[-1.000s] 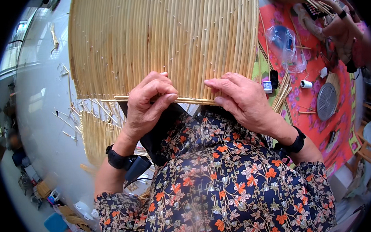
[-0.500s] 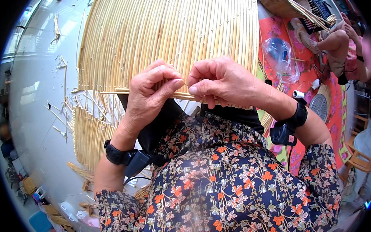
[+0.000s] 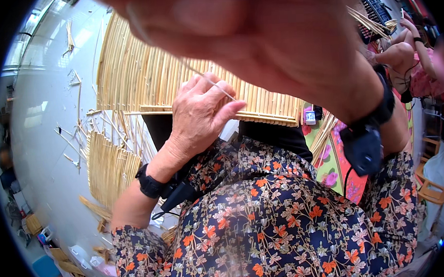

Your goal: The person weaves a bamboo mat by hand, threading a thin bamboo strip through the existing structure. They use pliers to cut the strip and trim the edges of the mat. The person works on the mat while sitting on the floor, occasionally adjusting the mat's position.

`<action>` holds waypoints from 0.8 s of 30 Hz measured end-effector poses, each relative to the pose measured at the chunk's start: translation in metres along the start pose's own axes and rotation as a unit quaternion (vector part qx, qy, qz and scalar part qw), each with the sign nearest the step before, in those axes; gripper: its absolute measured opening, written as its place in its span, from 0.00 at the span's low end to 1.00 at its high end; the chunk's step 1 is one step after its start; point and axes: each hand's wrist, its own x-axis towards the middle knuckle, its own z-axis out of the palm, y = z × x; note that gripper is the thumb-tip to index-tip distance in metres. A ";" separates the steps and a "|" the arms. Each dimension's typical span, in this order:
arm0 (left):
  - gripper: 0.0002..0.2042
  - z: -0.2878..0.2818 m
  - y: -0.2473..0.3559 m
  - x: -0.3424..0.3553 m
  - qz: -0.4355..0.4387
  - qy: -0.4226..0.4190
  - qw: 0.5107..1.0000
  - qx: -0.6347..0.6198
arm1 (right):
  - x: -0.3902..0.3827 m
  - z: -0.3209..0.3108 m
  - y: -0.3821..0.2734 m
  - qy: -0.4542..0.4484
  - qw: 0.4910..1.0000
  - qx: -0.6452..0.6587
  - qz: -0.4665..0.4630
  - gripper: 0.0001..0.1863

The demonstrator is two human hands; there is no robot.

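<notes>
A mat of pale reed stalks (image 3: 141,67) bound side by side lies over my lap, its near edge finished with a crosswise stalk. My left hand (image 3: 200,112) is closed on that near edge, thumb pointing right along it. A thin pale thread (image 3: 205,78) runs taut from beside the left thumb up toward my right hand (image 3: 261,29). This right hand is raised close to the camera, large and blurred, and hides the mat's upper right. Its fingers look curled on the thread, though the fingertips are hidden.
At left, a smaller bundled reed piece (image 3: 109,168) and loose stalk scraps lie on the pale floor. Reed sticks (image 3: 324,137) rest on the flowered red-and-green cloth (image 3: 330,165) at right. Another person (image 3: 420,58) sits at the upper right near more sticks (image 3: 370,23).
My right hand has lifted from the mat's edge up toward the camera, drawing the thread taut. My left hand has shifted slightly right and lies over the edge, thumb extended.
</notes>
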 end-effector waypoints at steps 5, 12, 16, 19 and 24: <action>0.04 0.008 -0.007 0.002 0.040 0.038 0.998 0.012 | 0.003 -0.024 -0.012 0.059 0.997 0.032 -0.034 0.07; 0.06 -0.006 -0.016 -0.010 0.018 0.005 1.000 -0.002 | -0.044 -0.067 -0.029 0.228 0.932 -0.262 -0.105 0.11; 0.15 -0.021 -0.002 0.004 -0.014 0.011 0.999 -0.052 | -0.100 -0.032 0.020 0.174 0.844 -0.495 0.111 0.05; 0.15 -0.033 0.002 0.004 -0.104 0.028 0.966 -0.235 | -0.094 -0.020 0.020 0.245 0.859 -0.406 0.195 0.04; 0.14 -0.043 0.003 -0.035 0.150 0.150 0.977 0.017 | -0.097 -0.019 0.021 0.211 0.831 -0.469 0.211 0.04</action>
